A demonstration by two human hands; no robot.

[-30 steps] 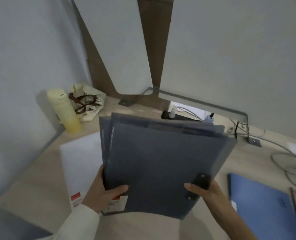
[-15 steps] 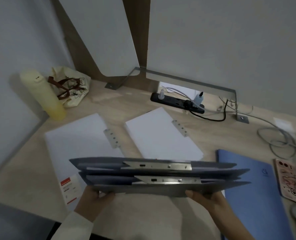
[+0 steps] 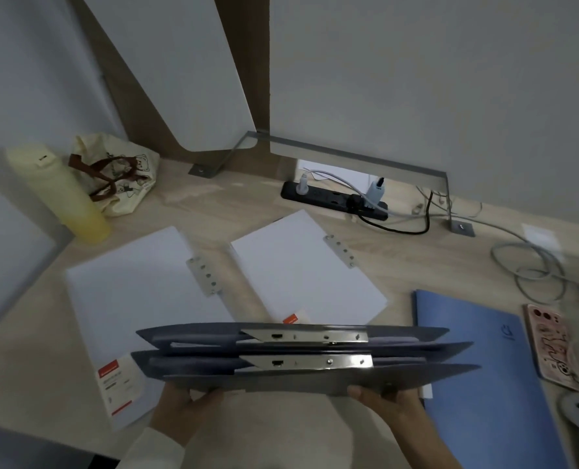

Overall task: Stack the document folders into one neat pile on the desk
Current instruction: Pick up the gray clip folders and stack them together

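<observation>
- Desk (image 3: 247,211): pale wood, set against grey partition panels; work area is the near edge.
- Left hand (image 3: 180,412): closed on the near left edge of the grey folders (image 3: 301,363), thumb on top.
- Right hand (image 3: 388,406): gripping the near right edge of the same bundle. You hold both folders together, tilted nearly flat above the desk, metal clips facing you.
- Grey folders: edges slightly staggered; square them between your palms before lowering.
- White folders, left (image 3: 139,299) and centre (image 3: 305,265): flat on the desk, apart from each other, just beyond the bundle.
- Blue folder (image 3: 477,360): flat at your right, partly under the bundle's corner.
- Judgement: choose one base, likely the left white folder, lower evenly, align the corners.
- Phone (image 3: 552,346), cables (image 3: 531,265): keep clear of them.
</observation>
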